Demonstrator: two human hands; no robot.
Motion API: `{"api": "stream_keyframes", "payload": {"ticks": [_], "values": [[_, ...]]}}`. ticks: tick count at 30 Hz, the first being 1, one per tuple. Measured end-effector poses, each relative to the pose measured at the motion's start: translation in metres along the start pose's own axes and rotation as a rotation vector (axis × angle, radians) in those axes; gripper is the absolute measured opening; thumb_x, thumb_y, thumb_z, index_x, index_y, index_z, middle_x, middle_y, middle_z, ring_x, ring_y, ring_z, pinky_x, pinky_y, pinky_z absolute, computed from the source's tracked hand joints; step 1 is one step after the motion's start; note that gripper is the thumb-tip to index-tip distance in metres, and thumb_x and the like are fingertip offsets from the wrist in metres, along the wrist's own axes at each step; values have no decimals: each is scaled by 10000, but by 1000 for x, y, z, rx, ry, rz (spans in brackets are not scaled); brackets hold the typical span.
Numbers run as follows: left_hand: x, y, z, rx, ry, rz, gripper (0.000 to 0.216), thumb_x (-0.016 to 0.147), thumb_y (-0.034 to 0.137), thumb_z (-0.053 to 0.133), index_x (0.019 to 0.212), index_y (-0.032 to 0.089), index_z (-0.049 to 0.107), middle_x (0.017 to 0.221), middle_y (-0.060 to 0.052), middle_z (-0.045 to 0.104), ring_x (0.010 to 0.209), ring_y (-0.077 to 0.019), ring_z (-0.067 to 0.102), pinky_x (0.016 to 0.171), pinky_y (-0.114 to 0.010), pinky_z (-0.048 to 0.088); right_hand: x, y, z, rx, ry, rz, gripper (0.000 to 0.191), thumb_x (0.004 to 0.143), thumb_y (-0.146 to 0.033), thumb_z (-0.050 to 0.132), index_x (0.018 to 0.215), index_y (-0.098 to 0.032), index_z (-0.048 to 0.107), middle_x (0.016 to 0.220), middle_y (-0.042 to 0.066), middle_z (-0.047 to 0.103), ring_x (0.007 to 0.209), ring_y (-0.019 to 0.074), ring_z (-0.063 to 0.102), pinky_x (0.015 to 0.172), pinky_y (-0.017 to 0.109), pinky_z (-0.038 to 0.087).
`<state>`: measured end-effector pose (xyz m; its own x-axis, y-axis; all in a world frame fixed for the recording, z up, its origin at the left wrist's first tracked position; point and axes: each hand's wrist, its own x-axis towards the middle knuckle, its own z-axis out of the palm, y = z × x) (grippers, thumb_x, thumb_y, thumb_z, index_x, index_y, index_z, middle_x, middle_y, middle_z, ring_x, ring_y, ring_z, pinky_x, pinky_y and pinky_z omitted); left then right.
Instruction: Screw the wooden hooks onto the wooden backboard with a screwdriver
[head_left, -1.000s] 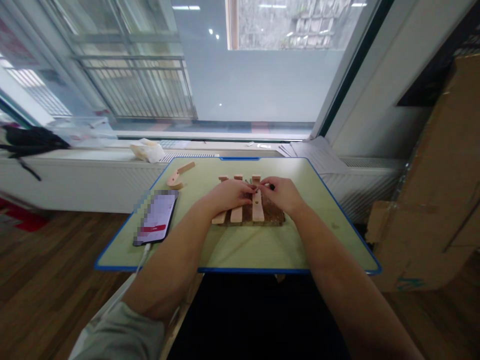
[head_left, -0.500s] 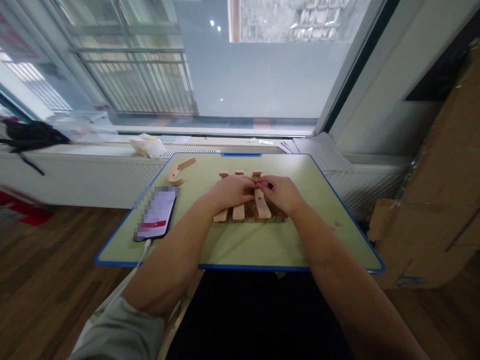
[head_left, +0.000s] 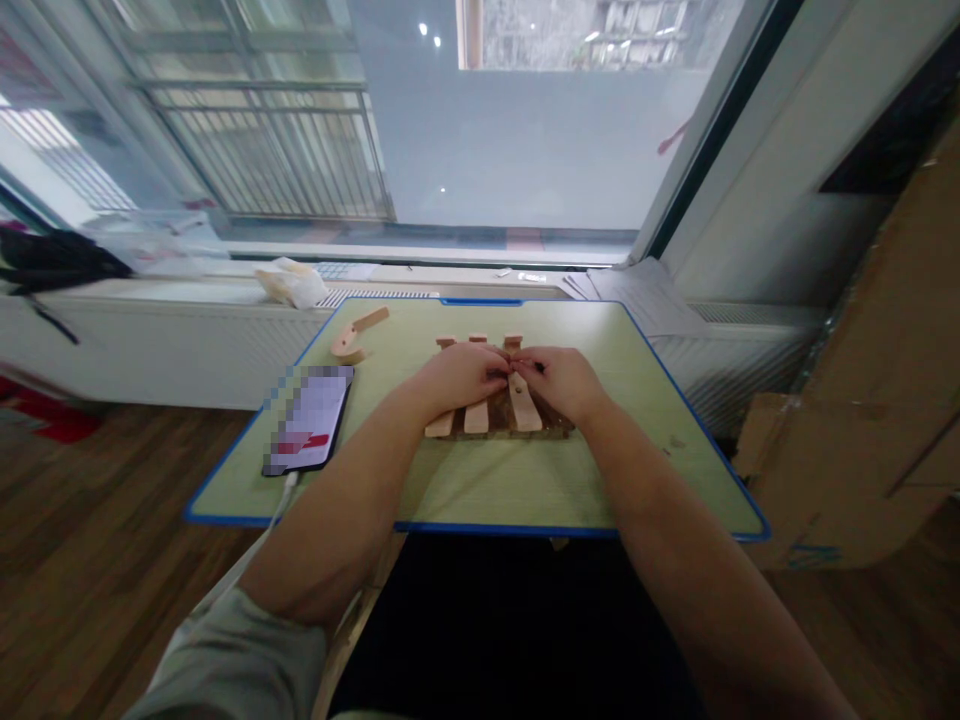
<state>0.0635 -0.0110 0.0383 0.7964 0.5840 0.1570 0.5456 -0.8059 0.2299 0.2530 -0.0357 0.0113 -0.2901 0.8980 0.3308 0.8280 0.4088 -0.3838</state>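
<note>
The fingertips of the left hand (head_left: pixel 466 380) and right hand (head_left: pixel 564 380) are brought together over the rightmost wooden strip (head_left: pixel 526 410), though whether anything is clamped in either cannot be told. Set nearly straight a second ago, the pale strip, marked by a dark round spot, is now slanted, its near end swung rightward. It is laid across a brown base (head_left: pixel 499 416) beside two more strips (head_left: pixel 476 418), partly covered by the left hand, on a blue-edged table (head_left: pixel 495 485).
</note>
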Motion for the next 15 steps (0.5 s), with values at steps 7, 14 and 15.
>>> {"api": "stream_keyframes", "payload": {"ticks": [7,14,15], "values": [[-2,-1,1,-61,71,73,279,888,188,477,976,188,742,1148,-56,696,1063,-183,630,974,-314,465,-2,2,-2,136,95,28,307,826,-338,550,1062,-242,721,893,46,750,758,190,660,713,315,483],[-4,1,-1,-205,150,0,246,862,252,545,996,188,741,1032,-57,730,978,-186,644,911,-334,482,-1,8,-21,921,325,105,393,653,-135,455,1016,-241,560,654,-68,487,483,88,417,477,243,352],[-5,2,-2,-275,175,-54,243,855,275,560,988,186,742,961,-52,740,887,-172,653,833,-316,500,0,9,-23,1023,307,92,375,648,-134,456,996,-248,538,655,-72,478,477,84,414,467,237,344]]}}
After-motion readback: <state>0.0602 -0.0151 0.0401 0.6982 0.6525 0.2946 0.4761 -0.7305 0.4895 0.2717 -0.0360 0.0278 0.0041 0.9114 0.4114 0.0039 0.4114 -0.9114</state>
